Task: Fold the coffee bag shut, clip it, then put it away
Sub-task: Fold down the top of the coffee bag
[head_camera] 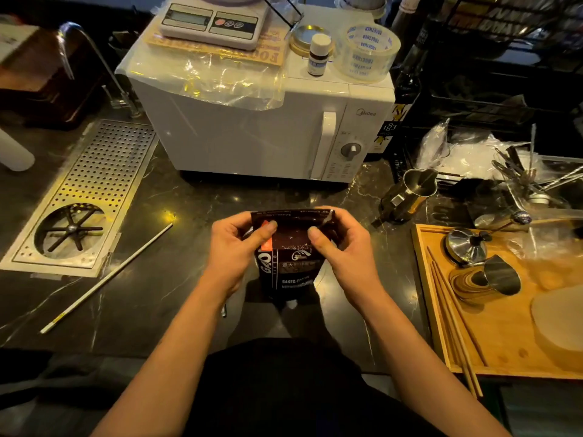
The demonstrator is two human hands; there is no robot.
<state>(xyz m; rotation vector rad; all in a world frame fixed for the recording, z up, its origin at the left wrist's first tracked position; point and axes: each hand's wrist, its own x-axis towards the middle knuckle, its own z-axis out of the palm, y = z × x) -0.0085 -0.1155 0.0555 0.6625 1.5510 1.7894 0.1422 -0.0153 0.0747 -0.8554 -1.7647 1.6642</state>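
A dark brown coffee bag (288,269) with white lettering and an orange label stands upright on the black marble counter, right in front of me. My left hand (233,247) grips its upper left corner, thumb pressed on the front. My right hand (342,244) grips the upper right corner the same way. The bag's top edge is bent over towards me between the two hands. A long white stick (107,277), perhaps a bag sealing clip, lies slanted on the counter to the left of the bag.
A white microwave (252,127) stands behind the bag with a scale (214,23), a small bottle (319,55) and a tape roll (367,53) on top. A perforated drain tray (104,171) is at left. A wooden tray (441,326) with metal cups and chopsticks is at right, a steel pitcher (410,193) behind it.
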